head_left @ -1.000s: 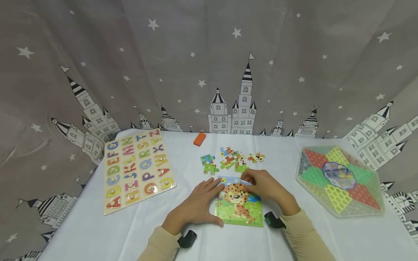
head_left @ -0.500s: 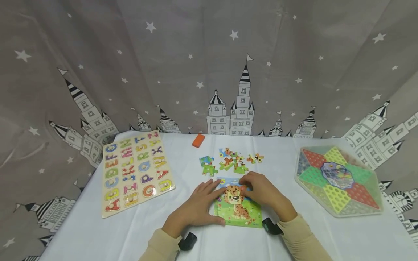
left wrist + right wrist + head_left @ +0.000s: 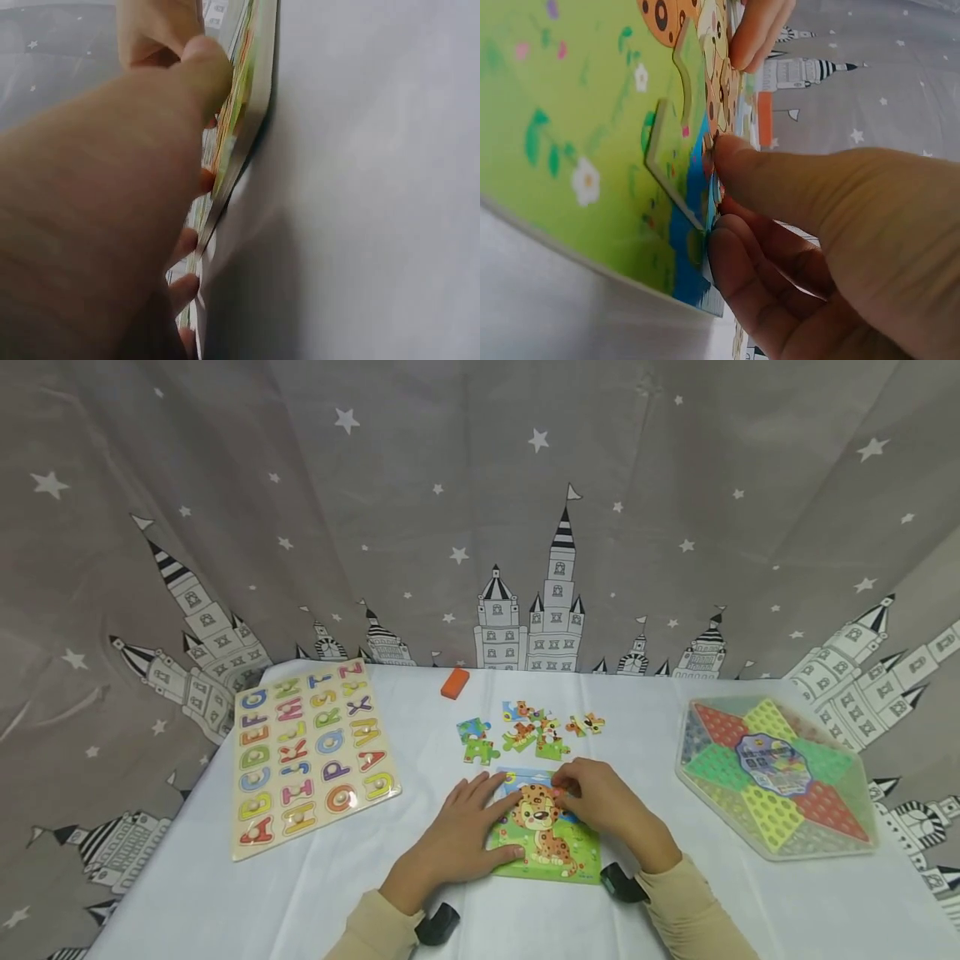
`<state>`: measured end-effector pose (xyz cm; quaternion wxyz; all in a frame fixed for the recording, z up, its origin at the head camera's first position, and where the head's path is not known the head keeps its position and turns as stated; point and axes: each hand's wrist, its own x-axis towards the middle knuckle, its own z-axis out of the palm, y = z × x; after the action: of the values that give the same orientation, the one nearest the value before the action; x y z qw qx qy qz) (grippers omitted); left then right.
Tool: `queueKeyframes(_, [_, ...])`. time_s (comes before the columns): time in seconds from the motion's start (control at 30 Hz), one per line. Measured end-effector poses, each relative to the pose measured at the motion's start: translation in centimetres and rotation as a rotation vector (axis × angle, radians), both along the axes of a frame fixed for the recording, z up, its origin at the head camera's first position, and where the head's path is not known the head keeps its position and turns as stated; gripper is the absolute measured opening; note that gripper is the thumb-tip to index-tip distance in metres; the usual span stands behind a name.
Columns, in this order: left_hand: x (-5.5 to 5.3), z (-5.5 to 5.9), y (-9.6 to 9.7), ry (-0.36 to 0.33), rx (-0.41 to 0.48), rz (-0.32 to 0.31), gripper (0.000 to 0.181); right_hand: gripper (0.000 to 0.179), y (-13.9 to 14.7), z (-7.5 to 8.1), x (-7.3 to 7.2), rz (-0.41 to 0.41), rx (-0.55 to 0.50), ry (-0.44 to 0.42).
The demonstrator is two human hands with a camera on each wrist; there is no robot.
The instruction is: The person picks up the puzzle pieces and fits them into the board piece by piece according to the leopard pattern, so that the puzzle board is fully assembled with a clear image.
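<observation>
Right hand (image 3: 606,797): thumb and fingers bent, tips brought to a narrow grip at the far right part of the puzzle board (image 3: 585,870). Whether a piece sits between the tips: cannot tell; the fingers cover it. In the right wrist view a stepped edge (image 3: 673,193) in the board's picture runs just beside these tips.

Left hand (image 3: 457,839): fingers spread wide over the left edge, thumb resting on the near left part, index reaching toward the leopard's head. It appears to steady the board.

Key relation: the board lies flat between the hands, far edge toward the backdrop. Near square, so no marked long axis; the pictured leopard sits upright to the wearer. The right hand is nearer the far right corner, and any fine adjustment there would likely fall to it.

Outward: loose pieces (image 3: 552,749) lie just beyond the far edge; two pieces (image 3: 477,750) farther left are nearer the left fingertips. Past them on the worktop (image 3: 555,927), an orange block (image 3: 454,683).
</observation>
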<state>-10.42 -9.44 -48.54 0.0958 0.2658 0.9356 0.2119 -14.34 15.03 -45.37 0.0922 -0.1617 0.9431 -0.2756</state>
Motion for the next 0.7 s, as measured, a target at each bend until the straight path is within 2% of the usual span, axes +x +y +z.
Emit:
queueKeyframes(0.23, [0.17, -0.32, 0.31, 0.04, -0.013, 0.013, 0.075, 0.006, -0.07, 0.01, -0.01, -0.018, -0.002, 0.003])
queueKeyframes(0.6, [0.16, -0.11, 0.48, 0.029, -0.023, 0.022, 0.074, 0.007, 0.11, -0.28, -0.35, -0.037, -0.009, -0.008])
queueKeyframes(0.7, [0.22, -0.07, 0.54, 0.038, -0.026, 0.022, 0.074, 0.013, 0.63, -0.35, -0.73, -0.037, -0.027, 0.006])
